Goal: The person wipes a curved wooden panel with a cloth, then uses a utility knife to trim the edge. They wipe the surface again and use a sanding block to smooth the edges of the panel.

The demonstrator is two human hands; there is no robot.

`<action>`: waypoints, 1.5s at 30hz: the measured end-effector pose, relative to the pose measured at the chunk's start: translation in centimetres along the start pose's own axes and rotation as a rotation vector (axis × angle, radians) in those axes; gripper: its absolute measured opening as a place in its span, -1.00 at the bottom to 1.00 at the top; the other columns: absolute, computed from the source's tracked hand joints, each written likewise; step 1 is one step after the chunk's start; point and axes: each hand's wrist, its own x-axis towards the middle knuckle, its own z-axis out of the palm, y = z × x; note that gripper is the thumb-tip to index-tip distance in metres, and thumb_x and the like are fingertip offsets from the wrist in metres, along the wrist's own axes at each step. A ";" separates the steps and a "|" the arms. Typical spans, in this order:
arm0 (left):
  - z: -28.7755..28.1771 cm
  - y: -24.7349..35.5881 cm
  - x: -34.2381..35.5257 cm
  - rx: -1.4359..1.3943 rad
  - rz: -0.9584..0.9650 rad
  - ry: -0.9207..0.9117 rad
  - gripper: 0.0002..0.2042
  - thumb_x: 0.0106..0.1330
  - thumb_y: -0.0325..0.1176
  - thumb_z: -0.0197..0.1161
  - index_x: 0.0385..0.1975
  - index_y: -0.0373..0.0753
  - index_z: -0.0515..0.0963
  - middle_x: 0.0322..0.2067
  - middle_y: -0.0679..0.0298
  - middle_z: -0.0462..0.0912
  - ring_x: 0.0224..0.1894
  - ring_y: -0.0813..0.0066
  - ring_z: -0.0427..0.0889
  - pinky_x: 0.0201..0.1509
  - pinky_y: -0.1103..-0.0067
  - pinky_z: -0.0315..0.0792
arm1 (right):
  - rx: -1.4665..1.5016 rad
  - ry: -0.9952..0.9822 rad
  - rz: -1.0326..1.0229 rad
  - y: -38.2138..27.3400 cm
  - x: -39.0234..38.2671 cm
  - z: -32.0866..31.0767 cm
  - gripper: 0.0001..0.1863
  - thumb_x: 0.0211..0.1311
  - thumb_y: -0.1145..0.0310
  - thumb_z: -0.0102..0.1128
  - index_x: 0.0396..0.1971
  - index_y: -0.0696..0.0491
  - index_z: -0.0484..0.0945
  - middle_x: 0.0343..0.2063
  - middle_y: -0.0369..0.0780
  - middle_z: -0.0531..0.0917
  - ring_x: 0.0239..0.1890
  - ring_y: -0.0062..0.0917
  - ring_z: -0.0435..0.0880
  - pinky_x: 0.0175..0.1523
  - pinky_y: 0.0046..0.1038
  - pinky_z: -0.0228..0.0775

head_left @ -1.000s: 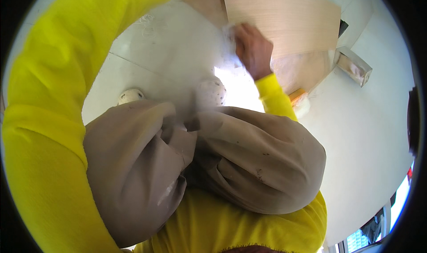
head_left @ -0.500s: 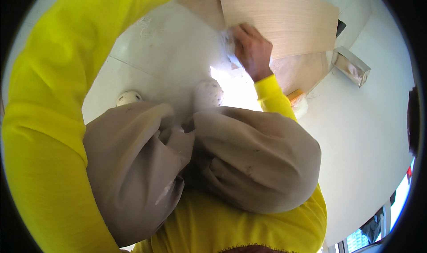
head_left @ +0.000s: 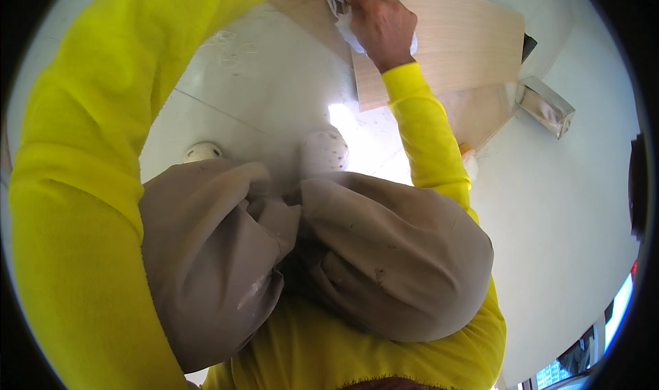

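At the top of the head view, my right hand (head_left: 386, 28) grips a crumpled white rag (head_left: 349, 29), thin and soft-looking. Fingers curl over it at the left edge of a pale wood-grain board (head_left: 473, 43). This board is a long flat panel, tilted across the upper right. My left arm arches up the left side in a yellow sleeve, and its hand lies mostly beyond the top edge. Close to the right fingers, a bit of darker skin may belong to my left hand, but its grip is hidden.
Brown sheeting (head_left: 480, 112) lies beneath the board. To its right sits an open, shiny box-like container (head_left: 546, 107). An orange and white item (head_left: 468, 158) is partly behind my right sleeve. My bent knees and pale shoes (head_left: 324, 151) occupy the middle above a light tiled floor (head_left: 240, 81).
My right hand has moved up with the rag, from the board's lower left corner to its upper left edge. The left fingertip, seen before at the board's top, is now mostly covered.
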 end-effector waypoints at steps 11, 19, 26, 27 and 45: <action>-0.8 0.8 -0.2 0.017 0.017 -0.084 -0.68 0.20 -0.34 0.79 -0.21 -0.44 0.87 -0.29 0.08 0.95 -0.32 0.26 0.96 -0.20 0.32 0.82 | -0.017 0.026 0.041 0.2 -0.2 0.5 -0.74 0.29 0.46 0.39 -0.17 -0.30 0.80 -0.29 -0.47 0.71 -0.23 -0.42 0.80 -0.34 -0.25 0.67; -0.6 0.7 1.2 0.037 0.002 -0.140 -0.63 0.06 -0.32 0.73 -0.23 -0.48 0.86 -0.23 -0.15 0.92 -0.27 0.04 0.95 -0.22 0.24 0.79 | -0.080 -0.088 0.043 0.0 -1.5 -0.7 -0.71 0.27 0.48 0.38 -0.10 -0.26 0.80 -0.26 -0.44 0.73 -0.19 -0.41 0.82 -0.32 -0.25 0.69; -0.5 0.6 1.6 -0.128 -0.001 -0.288 -0.62 0.07 -0.24 0.74 -0.18 -0.36 0.90 -0.24 -0.06 0.93 -0.21 0.10 0.96 -0.11 0.27 0.80 | -0.034 -0.138 0.142 -0.4 -4.6 -2.5 -0.71 0.29 0.45 0.41 -0.10 -0.30 0.83 -0.21 -0.46 0.77 -0.17 -0.41 0.84 -0.30 -0.23 0.69; -0.5 0.3 1.9 -0.133 -0.084 -0.359 -0.62 0.08 -0.23 0.75 -0.19 -0.36 0.90 -0.26 -0.05 0.93 -0.23 0.11 0.96 -0.12 0.27 0.80 | -0.036 -0.129 0.098 -0.6 -3.8 -2.0 -0.72 0.29 0.45 0.42 -0.11 -0.28 0.83 -0.20 -0.45 0.78 -0.16 -0.41 0.84 -0.29 -0.22 0.69; -0.5 2.0 1.4 -0.083 0.014 -0.264 -0.69 0.14 -0.36 0.65 -0.17 -0.43 0.89 -0.10 -0.15 0.92 -0.06 0.04 0.96 -0.05 0.21 0.81 | -0.032 -0.088 0.184 -0.7 -3.0 -1.6 -0.81 0.31 0.41 0.42 -0.16 -0.22 0.84 -0.19 -0.38 0.82 -0.16 -0.32 0.86 -0.22 -0.21 0.71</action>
